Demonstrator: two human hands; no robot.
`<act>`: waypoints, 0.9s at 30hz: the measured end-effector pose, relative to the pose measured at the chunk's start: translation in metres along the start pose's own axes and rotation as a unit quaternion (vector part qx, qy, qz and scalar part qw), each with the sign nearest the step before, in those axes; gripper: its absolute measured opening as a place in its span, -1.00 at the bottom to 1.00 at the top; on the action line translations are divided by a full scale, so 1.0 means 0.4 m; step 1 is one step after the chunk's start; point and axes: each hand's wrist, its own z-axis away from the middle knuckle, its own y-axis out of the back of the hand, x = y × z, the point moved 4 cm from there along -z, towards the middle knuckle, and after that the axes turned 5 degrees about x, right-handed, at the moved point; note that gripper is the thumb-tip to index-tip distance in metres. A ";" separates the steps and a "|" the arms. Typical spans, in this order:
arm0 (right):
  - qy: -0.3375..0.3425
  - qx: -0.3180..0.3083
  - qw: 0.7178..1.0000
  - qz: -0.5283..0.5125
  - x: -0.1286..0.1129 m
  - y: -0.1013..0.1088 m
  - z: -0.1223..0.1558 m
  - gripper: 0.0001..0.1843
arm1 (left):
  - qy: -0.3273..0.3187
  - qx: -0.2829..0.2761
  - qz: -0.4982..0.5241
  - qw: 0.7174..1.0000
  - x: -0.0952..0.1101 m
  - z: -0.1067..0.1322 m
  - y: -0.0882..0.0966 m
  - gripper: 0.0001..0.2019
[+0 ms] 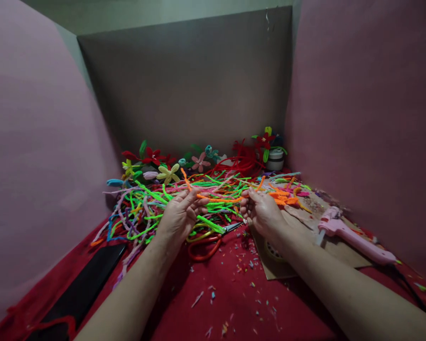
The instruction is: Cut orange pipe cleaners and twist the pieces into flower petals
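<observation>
An orange pipe cleaner (224, 200) stretches between my two hands above a heap of coloured pipe cleaners (213, 182). My left hand (180, 213) pinches it near one end, and that end sticks up past the thumb. On the other side, my right hand (261, 210) is closed on it, with a short end pointing up. Below and between the hands lie scissors (206, 250) with red handles, partly covered by green pipe cleaners. Orange petal-like pieces (284, 196) rest just beyond my right hand.
A pink glue gun (358, 239) lies on a cardboard sheet (351, 253) at the right. Finished pipe-cleaner flowers (168, 174) line the back, near a white pot (275, 160). A black flat object (83, 284) is at the left. Fluffy scraps dot the red cloth (191, 312). Pink panels flank the table.
</observation>
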 end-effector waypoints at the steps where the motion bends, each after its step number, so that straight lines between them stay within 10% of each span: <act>1: -0.002 -0.005 1.000 0.003 0.002 -0.002 0.003 -0.80 | 0.003 -0.015 -0.002 1.000 -0.003 0.005 -0.008 -0.80; 20: 0.012 -0.130 0.984 0.125 0.028 -0.047 0.040 -0.77 | 0.006 -0.054 -0.147 0.988 -0.060 0.031 -0.019 -0.77; 27: -0.012 -0.257 0.907 0.333 0.050 -0.072 0.089 -0.75 | 0.023 -0.079 -0.132 0.988 -0.060 0.037 -0.030 -0.77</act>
